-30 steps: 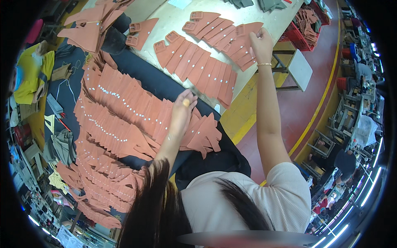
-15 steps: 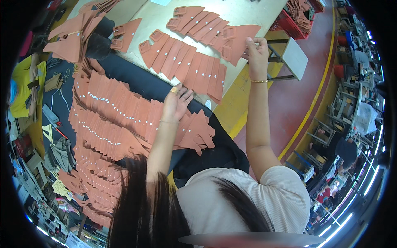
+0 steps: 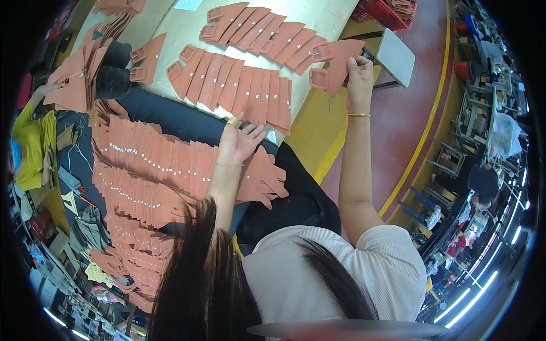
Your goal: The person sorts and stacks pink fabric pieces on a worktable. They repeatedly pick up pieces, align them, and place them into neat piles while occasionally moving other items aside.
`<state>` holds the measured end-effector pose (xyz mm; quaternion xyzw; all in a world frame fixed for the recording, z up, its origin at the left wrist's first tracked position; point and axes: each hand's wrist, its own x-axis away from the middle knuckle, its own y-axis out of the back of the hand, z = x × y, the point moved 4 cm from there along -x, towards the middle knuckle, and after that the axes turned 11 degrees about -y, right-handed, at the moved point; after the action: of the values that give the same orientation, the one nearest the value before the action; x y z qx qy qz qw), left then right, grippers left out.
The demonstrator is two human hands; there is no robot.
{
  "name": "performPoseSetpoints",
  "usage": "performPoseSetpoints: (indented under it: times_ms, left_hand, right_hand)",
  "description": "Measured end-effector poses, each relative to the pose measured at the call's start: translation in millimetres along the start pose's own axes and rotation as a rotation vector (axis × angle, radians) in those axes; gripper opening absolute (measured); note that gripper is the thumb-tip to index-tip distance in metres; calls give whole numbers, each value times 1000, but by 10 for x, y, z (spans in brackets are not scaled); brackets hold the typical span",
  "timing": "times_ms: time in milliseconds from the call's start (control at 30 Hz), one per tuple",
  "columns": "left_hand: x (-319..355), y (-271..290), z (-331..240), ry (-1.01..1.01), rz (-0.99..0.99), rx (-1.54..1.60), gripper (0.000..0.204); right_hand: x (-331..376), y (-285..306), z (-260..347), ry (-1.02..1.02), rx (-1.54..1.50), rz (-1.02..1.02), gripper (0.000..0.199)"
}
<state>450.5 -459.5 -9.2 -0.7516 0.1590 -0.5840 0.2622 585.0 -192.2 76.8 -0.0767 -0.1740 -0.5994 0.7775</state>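
Between the thumb and fingers of my right hand (image 3: pixel 359 85) is a terracotta strap piece with two covered buckles (image 3: pixel 343 57), held up off the pale table's right edge. My left hand (image 3: pixel 239 142) is palm up with its fingers apart, holding nothing; it hovers by the near end of a fanned row of terracotta straps (image 3: pixel 227 85) with small white labels. Beyond lies a second fanned row (image 3: pixel 261 35), with buckles at its left end. Below and left of my left hand, long overlapping rows of labelled terracotta pieces (image 3: pixel 165 153) cover a dark cloth.
A buckled piece (image 3: pixel 147 59) lies beside black rounded forms (image 3: pixel 114 74) and a terracotta stack (image 3: pixel 71 85). At far left is a co-worker in a yellow-green top (image 3: pixel 34 142). A pale-topped stool (image 3: pixel 395 57) and a red crate (image 3: pixel 387 14) stand at the right.
My right hand has lifted the buckled piece away from the far row, slightly right. The table and its rows have shifted left in view. My left hand stays open.
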Motion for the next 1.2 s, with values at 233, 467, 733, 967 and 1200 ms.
performPoseSetpoints:
  times_ms: [233, 467, 733, 967, 1200]
  left_hand:
    - [-52, -16, 115, 34, 14, 10, 83]
    - [-55, -107, 521, 40, -60, 21, 87]
    - [46, -263, 516, -29, -65, 27, 72]
    - [403, -165, 207, -301, 33, -242, 60]
    - [948, 2, 122, -1081, 531, -2035, 58]
  right_hand:
    - [17, 143, -105, 36, 86, 10, 24]
    - [127, 272, -273, -2, 55, 15, 27]
    - [214, 321, -416, -23, 76, 59, 26]
    - [299, 295, -608, -97, 159, 115, 28]
    - [351, 62, -653, -156, 148, 179, 31]
